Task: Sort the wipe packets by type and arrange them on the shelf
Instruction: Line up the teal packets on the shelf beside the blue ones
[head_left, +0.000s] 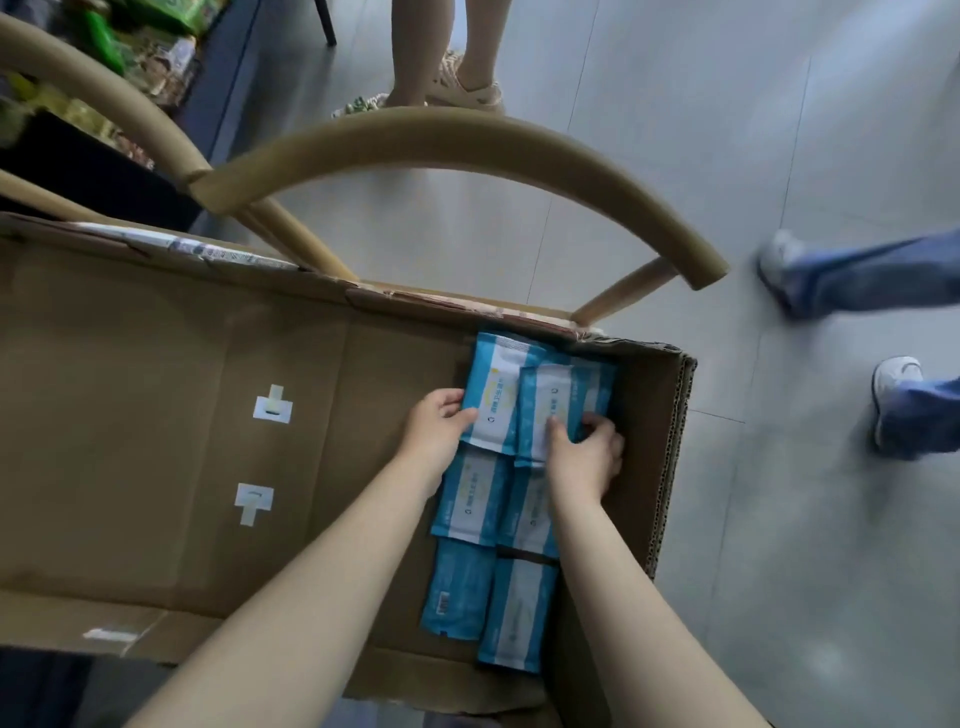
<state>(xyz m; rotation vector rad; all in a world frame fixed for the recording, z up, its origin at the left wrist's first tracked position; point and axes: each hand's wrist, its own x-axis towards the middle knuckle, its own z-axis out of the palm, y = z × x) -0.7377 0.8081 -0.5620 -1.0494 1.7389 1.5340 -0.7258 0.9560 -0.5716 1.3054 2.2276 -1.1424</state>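
Note:
Several blue-and-white wipe packets lie in two rows at the right end of an open cardboard box (208, 415). My left hand (436, 431) grips the left edge of the far-left packet (493, 395). My right hand (584, 454) pinches the near end of the far-right packet (556, 400), which overlaps its neighbour. Closer to me lie two middle packets (470, 499) and two near packets (511, 618). No shelf shows in the frame.
The box rests on a wooden chair whose curved backrest (467, 140) arcs beyond it. A person's sandalled feet (467, 88) stand on the grey tiled floor past the chair. Another person's legs in jeans and white shoes (893, 395) are at the right. Packaged goods (130, 47) sit top left.

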